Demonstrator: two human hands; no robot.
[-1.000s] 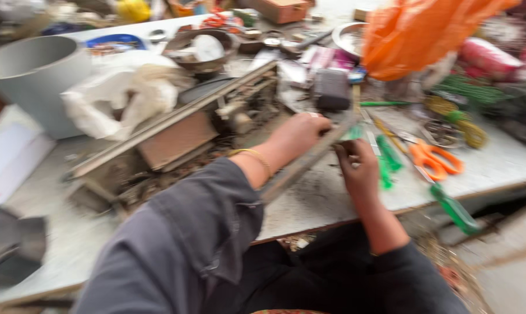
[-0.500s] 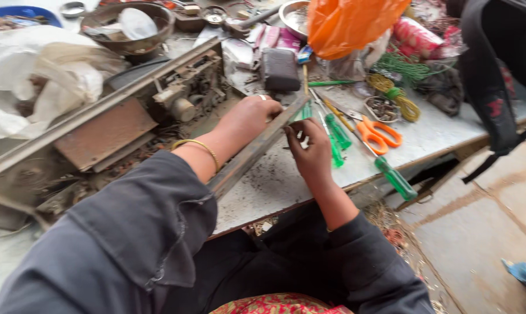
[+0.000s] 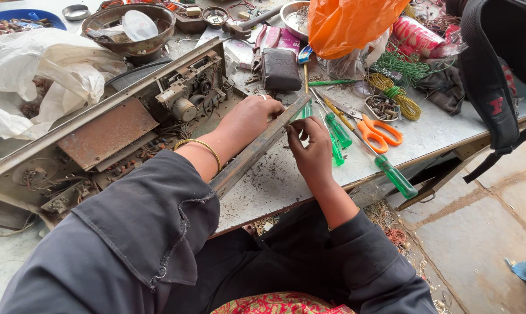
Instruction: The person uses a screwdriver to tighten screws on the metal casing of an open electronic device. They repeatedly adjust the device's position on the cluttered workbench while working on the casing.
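We hold the strip [image 3: 257, 148] free of the chassis [image 3: 109, 131]: left hand [image 3: 248, 119] clamped on it, right fingers [image 3: 303, 131] apparently pinching its edge.

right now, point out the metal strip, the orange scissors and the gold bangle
metal strip [image 3: 257, 148], head view, middle of its long face
orange scissors [image 3: 379, 132], head view, on the handle loops
gold bangle [image 3: 207, 148], head view, band on the left wrist

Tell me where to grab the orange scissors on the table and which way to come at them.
Take the orange scissors by the handle loops, coming from above on the table-edge side. The loops lie flat and bare there, while the blades point away under the green screwdrivers, close to the right hand, which pinches the metal strip with the left hand.
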